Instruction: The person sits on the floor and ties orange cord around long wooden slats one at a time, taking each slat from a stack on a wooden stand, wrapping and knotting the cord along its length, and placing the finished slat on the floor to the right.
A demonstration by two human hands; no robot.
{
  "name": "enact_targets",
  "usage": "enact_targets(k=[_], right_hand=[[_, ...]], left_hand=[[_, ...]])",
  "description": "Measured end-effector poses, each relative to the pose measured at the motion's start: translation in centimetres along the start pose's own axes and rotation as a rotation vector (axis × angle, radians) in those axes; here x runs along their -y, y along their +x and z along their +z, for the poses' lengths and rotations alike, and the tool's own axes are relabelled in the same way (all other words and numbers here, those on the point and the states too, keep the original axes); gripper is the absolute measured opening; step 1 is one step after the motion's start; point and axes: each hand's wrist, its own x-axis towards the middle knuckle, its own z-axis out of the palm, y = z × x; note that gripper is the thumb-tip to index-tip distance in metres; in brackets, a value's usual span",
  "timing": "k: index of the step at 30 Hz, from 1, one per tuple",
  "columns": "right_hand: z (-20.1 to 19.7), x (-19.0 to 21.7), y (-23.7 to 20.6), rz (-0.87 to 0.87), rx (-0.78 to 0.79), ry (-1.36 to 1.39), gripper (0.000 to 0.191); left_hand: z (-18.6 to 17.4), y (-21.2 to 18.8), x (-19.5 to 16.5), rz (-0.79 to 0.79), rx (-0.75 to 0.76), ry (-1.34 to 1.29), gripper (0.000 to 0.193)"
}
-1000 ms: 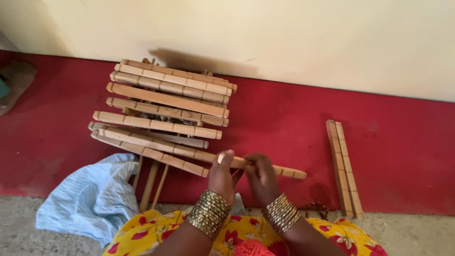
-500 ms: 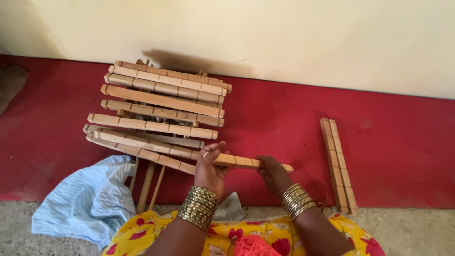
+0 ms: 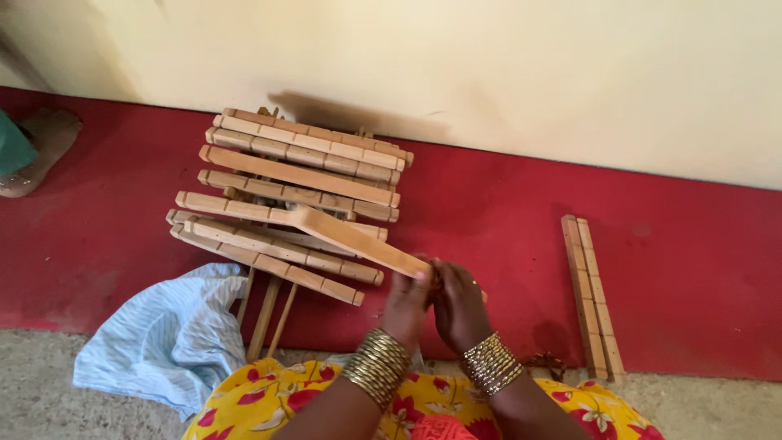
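Observation:
My left hand [image 3: 405, 300] and my right hand [image 3: 459, 305] are closed together around the near end of a flat wooden slat [image 3: 354, 237]. The slat slants up and to the left, its far end raised over a pile of notched wooden slats [image 3: 297, 175] stacked on the red floor. Both wrists carry stacks of gold bangles. My lap, in yellow flowered cloth [image 3: 277, 399], fills the bottom of the view.
Two long wooden strips [image 3: 590, 293] lie side by side on the red floor [image 3: 505, 220] at the right. A light blue cloth [image 3: 167, 338] lies crumpled at the lower left. A cream wall [image 3: 456, 73] stands behind the pile. Thin sticks [image 3: 267, 314] poke out under the pile.
The slat lay across the front of the pile with my hands apart along it. Now both hands have come together at its near end, and its far end has swung up over the pile.

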Motion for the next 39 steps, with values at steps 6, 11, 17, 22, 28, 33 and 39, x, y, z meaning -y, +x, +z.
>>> enact_targets(k=[6,11,17,22,28,33,39], right_hand=[[-0.8,-2.4,0.2,0.377,0.239,0.190,0.034],[-0.3,-3.5,-2.2,0.325,0.356,0.390,0.028],[0.4,-2.8,-1.8,0.374,0.236,0.655,0.022],[0.6,3.9,-2.6,0.460,0.234,1.051,0.058],[0.5,4.6,-1.8,-0.154,0.129,0.550,0.048],[0.7,0.2,0.6,-0.011,0.004,0.462,0.053],[1.4,4.7,-0.4,0.044,0.107,0.848,0.057]], left_hand=[[-2.7,1.5,-4.7,0.142,-0.243,-0.038,0.063],[-4.3,2.8,-5.1,0.176,-0.299,-0.188,0.063],[-3.3,1.8,-4.5,0.076,-0.175,-0.131,0.062],[-3.2,0.9,-3.5,-0.294,-0.139,-0.221,0.052],[-5.0,1.2,-1.2,-0.326,0.008,-0.255,0.045],[-3.8,-0.3,0.2,-0.262,0.106,0.401,0.035],[-4.1,-0.5,-0.3,-0.186,0.141,-0.297,0.044]])
